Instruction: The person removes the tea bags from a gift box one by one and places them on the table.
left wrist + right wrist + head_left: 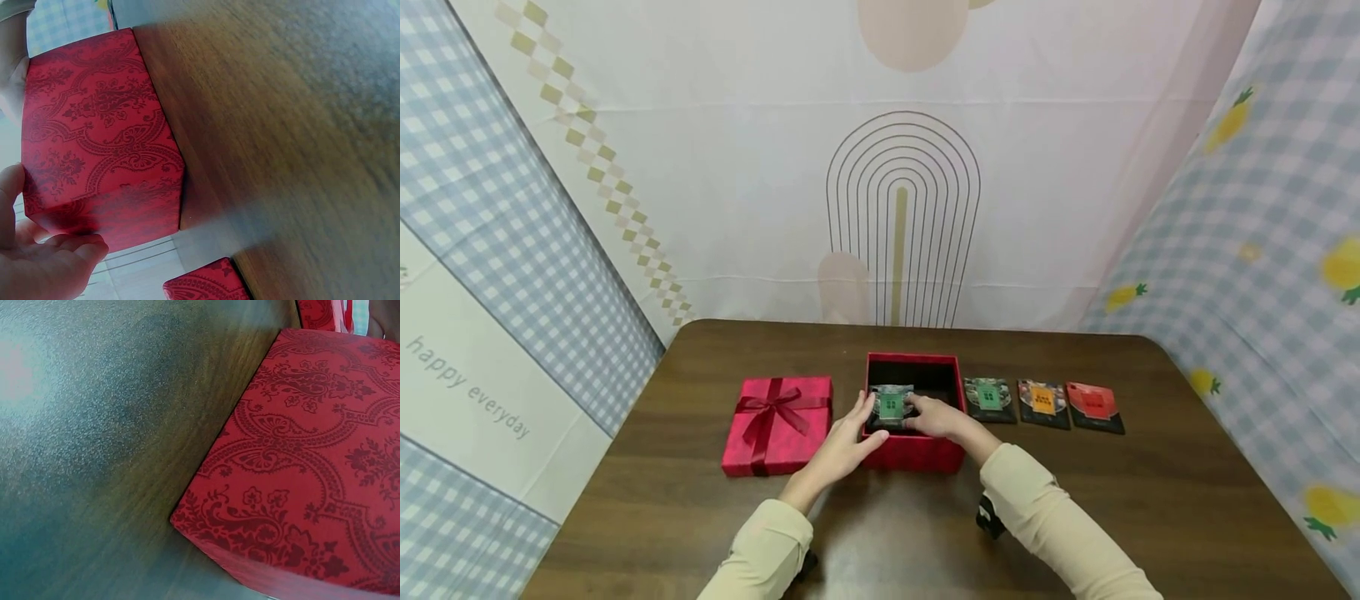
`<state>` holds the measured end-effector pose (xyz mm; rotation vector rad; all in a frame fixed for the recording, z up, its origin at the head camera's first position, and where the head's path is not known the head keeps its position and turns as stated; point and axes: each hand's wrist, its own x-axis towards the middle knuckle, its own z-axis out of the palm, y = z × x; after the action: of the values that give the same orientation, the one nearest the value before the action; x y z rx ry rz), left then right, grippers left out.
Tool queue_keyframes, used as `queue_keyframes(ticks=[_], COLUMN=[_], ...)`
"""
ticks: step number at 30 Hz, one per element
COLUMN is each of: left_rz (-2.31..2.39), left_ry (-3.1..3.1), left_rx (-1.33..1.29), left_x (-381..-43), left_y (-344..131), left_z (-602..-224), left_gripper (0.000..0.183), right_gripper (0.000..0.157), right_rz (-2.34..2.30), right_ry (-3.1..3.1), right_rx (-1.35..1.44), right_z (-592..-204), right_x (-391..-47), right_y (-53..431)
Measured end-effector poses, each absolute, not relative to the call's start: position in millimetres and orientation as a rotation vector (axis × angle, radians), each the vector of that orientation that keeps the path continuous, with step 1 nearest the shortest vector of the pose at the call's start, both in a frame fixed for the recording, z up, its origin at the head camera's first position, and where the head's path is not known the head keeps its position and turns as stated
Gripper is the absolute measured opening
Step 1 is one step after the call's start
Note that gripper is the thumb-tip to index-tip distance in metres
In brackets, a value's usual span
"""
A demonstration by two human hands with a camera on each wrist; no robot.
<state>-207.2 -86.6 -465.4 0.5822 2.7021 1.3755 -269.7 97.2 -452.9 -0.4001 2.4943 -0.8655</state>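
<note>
A red patterned gift box (917,454) stands without its lid, its dark inside facing up. A dark packet with a green label (891,406) is in the left part of the box. My right hand (936,417) reaches in over the front rim and pinches the packet's right edge; its fingertips are partly hidden. My left hand (846,442) lies along the box's left side, fingers fairly straight, with the thumb near the front rim. In the left wrist view, the left fingers (94,247) touch the box's side wall (137,212).
Right of the box lie a green-labelled packet (989,398), an orange-labelled packet (1043,402) and a red packet (1095,406) in a row. The red lid (808,450) with a ribbon bow sits to the left on the brown wooden table (1150,500).
</note>
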Motion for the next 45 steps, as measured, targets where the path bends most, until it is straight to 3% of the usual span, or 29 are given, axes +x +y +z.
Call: queue_keyframes(ticks=[8,24,33,45], left_rz=[1.375,1.445,1.377,1.387], left_ry=[2.697,2.684,2.699,2.702], left_rx=[0.553,0.702,0.557,0.551], left_x=[-207.9,-209.7,-206.8,-205.5], left_y=[-85.7,-88.4,-82.7,-84.4], left_z=[-460.8,-473.5,-462.9,-461.7], left_gripper=[0.064,0.070,0.062,0.063], right_gripper=[0.037,0.035,0.030,0.028], right_rz=[-1.023,-1.096,-1.248,-1.228], right_ry=[2.509,2.405,2.523,2.717], right_rx=[-0.467,-0.595,-0.643,-0.722], right_z=[-450.8,-450.2,-444.3,-445.1], right_x=[-273.7,-270.8,-267.3,-260.6], right_y=[99.9,103.5,106.8,109.1])
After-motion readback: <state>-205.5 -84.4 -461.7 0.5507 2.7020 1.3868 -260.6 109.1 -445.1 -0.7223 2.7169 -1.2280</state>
